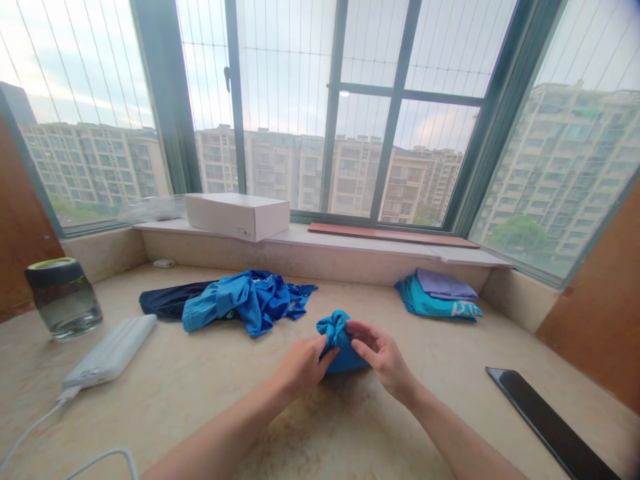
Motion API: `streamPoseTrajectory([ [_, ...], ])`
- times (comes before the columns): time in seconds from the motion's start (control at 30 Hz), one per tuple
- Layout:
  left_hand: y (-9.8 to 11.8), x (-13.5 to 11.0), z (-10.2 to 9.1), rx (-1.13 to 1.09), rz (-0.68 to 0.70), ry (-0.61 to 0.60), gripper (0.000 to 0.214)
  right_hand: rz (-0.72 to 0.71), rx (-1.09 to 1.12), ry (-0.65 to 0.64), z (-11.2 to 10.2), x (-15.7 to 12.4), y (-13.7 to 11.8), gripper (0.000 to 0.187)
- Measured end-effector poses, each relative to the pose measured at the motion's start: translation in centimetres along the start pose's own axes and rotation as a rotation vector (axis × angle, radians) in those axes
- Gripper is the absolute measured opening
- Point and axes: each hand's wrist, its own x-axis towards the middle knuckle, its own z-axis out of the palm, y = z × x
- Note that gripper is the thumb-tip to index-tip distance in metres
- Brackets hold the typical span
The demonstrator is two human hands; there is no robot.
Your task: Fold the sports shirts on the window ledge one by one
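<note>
A small bundled turquoise cloth (338, 337) lies on the beige stone sill surface (210, 393) in front of me. My left hand (304, 364) grips its left side with curled fingers. My right hand (381, 357) pinches its right side, thumb and fingers closed on the fabric. Both hands meet over the bundle at the centre of the view.
A heap of blue garments (240, 300) lies behind to the left. Folded turquoise and purple clothes (440, 295) sit at the right. A white power bank (111, 359) with cable, a glass jar (63, 297), a white box (237, 215) and a dark phone (547, 423) are around.
</note>
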Motion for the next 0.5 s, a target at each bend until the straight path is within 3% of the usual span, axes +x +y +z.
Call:
streamPoseTrajectory([
  [0.17,-0.1,0.1,0.9,-0.187,0.042,0.095,0.039,-0.112,-0.396,0.049,-0.1,-0.5,0.6,0.046],
  [0.37,0.1,0.2,1.1,-0.337,0.072,0.089,0.047,-0.233,-0.523,-0.008,-0.4,-0.8,0.2,0.031],
  [0.43,-0.1,0.3,0.7,-0.391,0.041,0.154,0.048,-0.263,-0.548,0.078,-1.0,-0.8,-0.1,0.033],
  [0.5,-0.4,0.5,0.1,-0.455,-0.009,0.263,0.049,-0.249,-0.546,0.248,-2.2,-0.7,-0.4,0.036],
])
